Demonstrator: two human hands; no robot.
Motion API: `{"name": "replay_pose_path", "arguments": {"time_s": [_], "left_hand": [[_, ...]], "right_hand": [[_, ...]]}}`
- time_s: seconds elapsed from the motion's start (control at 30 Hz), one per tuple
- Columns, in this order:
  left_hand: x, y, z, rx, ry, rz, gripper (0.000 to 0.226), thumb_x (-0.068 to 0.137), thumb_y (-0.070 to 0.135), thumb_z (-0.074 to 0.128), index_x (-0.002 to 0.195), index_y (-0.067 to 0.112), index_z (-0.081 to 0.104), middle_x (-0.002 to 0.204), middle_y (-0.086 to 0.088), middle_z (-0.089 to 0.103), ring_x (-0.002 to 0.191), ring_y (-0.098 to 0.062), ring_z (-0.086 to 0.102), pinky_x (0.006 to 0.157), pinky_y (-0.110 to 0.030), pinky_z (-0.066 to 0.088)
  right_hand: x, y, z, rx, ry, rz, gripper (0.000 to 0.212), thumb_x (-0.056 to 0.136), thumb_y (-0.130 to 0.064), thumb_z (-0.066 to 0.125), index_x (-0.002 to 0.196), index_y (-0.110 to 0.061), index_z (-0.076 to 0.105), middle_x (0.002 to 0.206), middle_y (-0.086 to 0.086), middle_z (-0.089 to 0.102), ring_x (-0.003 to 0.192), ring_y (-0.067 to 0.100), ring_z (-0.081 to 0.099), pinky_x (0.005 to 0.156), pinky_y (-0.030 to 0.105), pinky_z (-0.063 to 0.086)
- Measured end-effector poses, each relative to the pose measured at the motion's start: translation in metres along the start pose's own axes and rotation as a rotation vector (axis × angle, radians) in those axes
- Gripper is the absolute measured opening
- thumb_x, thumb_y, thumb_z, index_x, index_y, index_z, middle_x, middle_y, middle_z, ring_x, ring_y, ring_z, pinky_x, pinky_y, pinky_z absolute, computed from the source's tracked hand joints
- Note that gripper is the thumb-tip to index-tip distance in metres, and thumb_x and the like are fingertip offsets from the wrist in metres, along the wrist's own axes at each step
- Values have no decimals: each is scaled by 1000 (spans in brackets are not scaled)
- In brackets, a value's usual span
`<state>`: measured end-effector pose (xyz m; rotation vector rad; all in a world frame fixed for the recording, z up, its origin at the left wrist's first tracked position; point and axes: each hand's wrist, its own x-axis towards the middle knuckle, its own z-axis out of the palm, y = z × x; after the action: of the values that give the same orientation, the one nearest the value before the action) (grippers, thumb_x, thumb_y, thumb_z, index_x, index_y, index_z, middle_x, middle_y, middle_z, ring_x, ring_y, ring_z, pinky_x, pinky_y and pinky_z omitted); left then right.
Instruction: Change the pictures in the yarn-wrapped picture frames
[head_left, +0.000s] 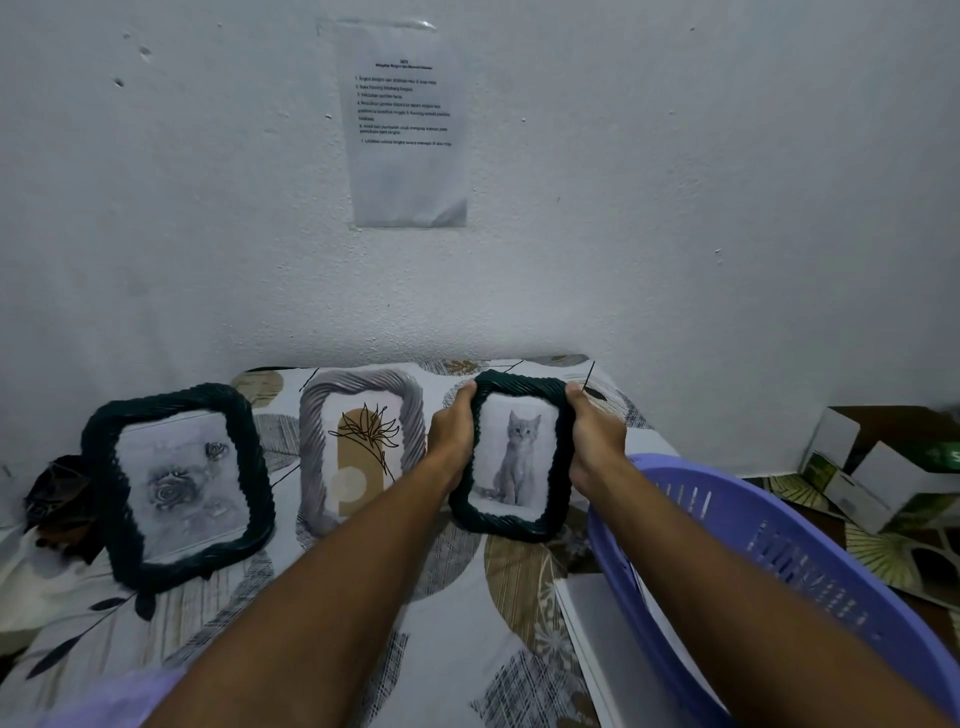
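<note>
**Cat frame held upright between both hands**

Small dark frame (511, 457) with a grey cat picture (517, 454) stands upright at the back right of the bed, its lower edge on or just above the cover; cannot tell which. Left hand (451, 434) grips its left side, fingers curled over the top corner. Right hand (592, 436) grips its right side likewise. Both forearms reach straight forward, near parallel.

Just left stands a grey frame (358, 447) with a plant drawing. Further left, a larger dark frame (176, 486) with roses, tilted back.

All sit on a leaf-patterned bedcover (447, 613) against a white wall (675, 208). A printed sheet (405, 124) is taped above. A purple basket (779, 561) lies at right, white boxes (872, 467) beyond.
</note>
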<state>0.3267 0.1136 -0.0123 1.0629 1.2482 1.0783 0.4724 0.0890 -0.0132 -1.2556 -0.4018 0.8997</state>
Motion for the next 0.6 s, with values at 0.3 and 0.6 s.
{"name": "replay_pose_path", "arguments": {"time_s": [0.3,0.6], "left_hand": [[-8,7,3,70,42,-11,55,91,61,39,91,13,65,91,-13,70,87,-29,66,88,-44,53],[-17,17,9,246,188,193,36,99,37,43,114,9,59,109,-11,64,89,-24,54,75,-29,39]], "right_hand": [[-2,1,3,-15,-19,10,39,78,-39,75,74,-2,62,77,8,55,71,19,51,67,34,43],[-12,-8,1,-171,27,-45,42,83,-35,71,79,6,64,77,16,64,72,21,52,66,34,42]]}}
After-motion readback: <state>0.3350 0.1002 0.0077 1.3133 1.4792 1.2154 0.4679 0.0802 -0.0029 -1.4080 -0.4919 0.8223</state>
